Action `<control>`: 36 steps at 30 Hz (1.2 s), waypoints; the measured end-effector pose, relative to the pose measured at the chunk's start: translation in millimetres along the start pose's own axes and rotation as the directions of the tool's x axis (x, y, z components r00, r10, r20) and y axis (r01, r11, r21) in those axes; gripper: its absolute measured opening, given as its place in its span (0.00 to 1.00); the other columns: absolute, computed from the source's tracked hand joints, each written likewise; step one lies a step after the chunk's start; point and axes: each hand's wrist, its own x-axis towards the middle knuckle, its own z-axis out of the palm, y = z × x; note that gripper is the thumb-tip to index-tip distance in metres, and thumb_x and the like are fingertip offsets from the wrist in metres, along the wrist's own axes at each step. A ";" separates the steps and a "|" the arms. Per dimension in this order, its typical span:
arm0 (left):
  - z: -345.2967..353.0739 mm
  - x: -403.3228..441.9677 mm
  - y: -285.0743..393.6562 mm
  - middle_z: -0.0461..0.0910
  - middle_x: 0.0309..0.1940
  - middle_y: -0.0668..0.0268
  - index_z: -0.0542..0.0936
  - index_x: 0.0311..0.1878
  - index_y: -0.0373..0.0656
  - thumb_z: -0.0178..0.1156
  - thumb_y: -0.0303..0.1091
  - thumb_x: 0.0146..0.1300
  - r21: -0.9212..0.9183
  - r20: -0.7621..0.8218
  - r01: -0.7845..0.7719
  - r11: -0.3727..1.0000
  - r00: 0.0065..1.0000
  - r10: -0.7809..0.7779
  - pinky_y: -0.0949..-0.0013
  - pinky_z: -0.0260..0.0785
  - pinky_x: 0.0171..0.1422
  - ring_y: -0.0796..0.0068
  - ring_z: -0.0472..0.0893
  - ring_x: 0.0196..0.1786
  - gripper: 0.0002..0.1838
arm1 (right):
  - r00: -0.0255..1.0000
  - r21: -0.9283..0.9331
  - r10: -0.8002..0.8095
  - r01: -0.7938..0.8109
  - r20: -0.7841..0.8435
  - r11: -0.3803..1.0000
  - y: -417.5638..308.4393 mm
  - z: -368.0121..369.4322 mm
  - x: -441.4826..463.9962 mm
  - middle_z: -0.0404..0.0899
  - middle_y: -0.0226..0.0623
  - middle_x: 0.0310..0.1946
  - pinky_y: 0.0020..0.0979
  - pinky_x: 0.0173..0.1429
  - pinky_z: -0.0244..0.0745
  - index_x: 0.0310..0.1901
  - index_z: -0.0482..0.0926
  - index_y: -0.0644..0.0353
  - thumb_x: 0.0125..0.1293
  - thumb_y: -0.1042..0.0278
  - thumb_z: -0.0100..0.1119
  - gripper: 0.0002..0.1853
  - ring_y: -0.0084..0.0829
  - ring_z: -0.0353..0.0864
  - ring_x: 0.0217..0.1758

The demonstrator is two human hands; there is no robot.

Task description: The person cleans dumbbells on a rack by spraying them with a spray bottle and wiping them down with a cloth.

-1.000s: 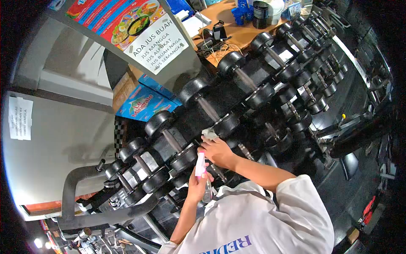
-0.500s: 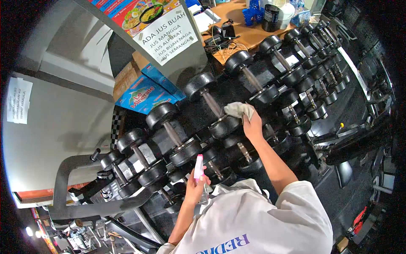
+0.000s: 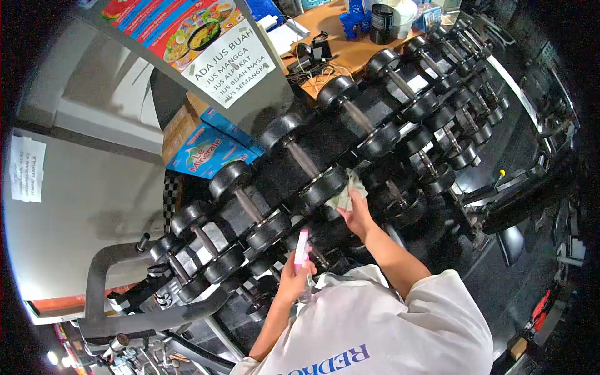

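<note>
My right hand [image 3: 358,215] grips a pale, crumpled cloth [image 3: 351,189]. It presses the cloth against the near end of a black dumbbell [image 3: 303,159] with a metal handle, on the upper row. My left hand [image 3: 291,282] is wrapped round a clear spray bottle with a pink and white spray head [image 3: 302,247], held upright close to my white shirt. The bottle's lower part is partly hidden by my fingers. Another black dumbbell [image 3: 252,205] lies just left of the one under the cloth.
More dumbbells [image 3: 362,119] run along the two-tier rack to both sides. Behind it stand a blue water carton [image 3: 201,150], a signboard [image 3: 231,72] and a wooden desk [image 3: 340,50] with cables. A grey metal frame [image 3: 94,281] bends round at lower left.
My right hand and the cloth have moved from the top of the dumbbell's near end down round its outer side. My left hand still holds the spray bottle. The view has shifted slightly.
</note>
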 end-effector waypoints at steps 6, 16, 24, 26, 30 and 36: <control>-10.8 0.5 -3.2 0.78 0.29 0.70 0.70 0.63 0.40 0.55 0.41 0.70 0.044 -0.012 -0.018 0.999 1.000 0.018 0.73 0.66 0.43 0.81 0.75 0.35 0.23 | 0.999 0.012 -0.020 0.019 0.034 1.000 -19.5 39.0 -66.5 0.77 0.23 0.49 0.34 0.49 0.77 0.57 0.71 0.44 0.67 0.60 0.59 0.18 0.26 0.79 0.52; 1.3 -7.9 5.8 0.76 0.32 0.69 0.69 0.63 0.37 0.54 0.34 0.69 -0.007 0.030 -0.018 1.000 0.999 0.018 0.73 0.68 0.46 0.81 0.75 0.36 0.22 | 0.943 0.104 -0.130 0.169 -0.306 0.980 44.5 66.3 -14.0 0.68 0.19 0.66 0.49 0.65 0.63 0.68 0.61 0.38 0.74 0.44 0.47 0.24 0.30 0.68 0.67; -3.4 -13.8 -5.3 0.76 0.32 0.70 0.71 0.61 0.38 0.55 0.34 0.69 -0.046 0.037 -0.009 0.999 0.999 0.011 0.72 0.69 0.46 0.81 0.75 0.36 0.20 | 0.958 0.005 -0.228 0.233 -0.174 0.973 43.2 63.3 -16.9 0.79 0.27 0.38 0.32 0.30 0.75 0.53 0.69 0.46 0.78 0.60 0.42 0.08 0.25 0.80 0.33; -7.7 -15.8 -2.5 0.76 0.32 0.70 0.71 0.60 0.38 0.56 0.35 0.69 0.000 0.018 -0.036 0.999 0.999 0.036 0.72 0.69 0.45 0.81 0.75 0.36 0.20 | 0.908 -0.002 -0.405 0.407 -0.106 0.913 11.5 80.9 -39.6 0.77 0.31 0.28 0.29 0.21 0.71 0.49 0.68 0.52 0.78 0.65 0.39 0.07 0.24 0.76 0.21; -18.7 -20.2 -4.0 0.76 0.33 0.71 0.71 0.60 0.38 0.58 0.38 0.68 -0.003 -0.028 -0.058 0.998 0.998 0.057 0.72 0.69 0.45 0.81 0.75 0.37 0.21 | 0.696 -0.354 -0.697 0.617 -0.173 0.703 -22.4 72.7 -30.3 0.78 0.38 0.46 0.35 0.54 0.75 0.54 0.69 0.56 0.73 0.71 0.48 0.10 0.34 0.79 0.48; -27.5 -22.7 -22.2 0.77 0.30 0.68 0.69 0.63 0.39 0.57 0.46 0.69 0.009 -0.025 -0.082 0.997 0.996 0.082 0.71 0.68 0.46 0.78 0.76 0.36 0.26 | 0.457 -0.485 -0.211 0.648 0.864 -0.587 -31.5 112.5 -53.9 0.76 0.32 0.56 0.57 0.72 0.52 0.52 0.77 0.48 0.51 0.73 0.66 0.24 0.44 0.69 0.64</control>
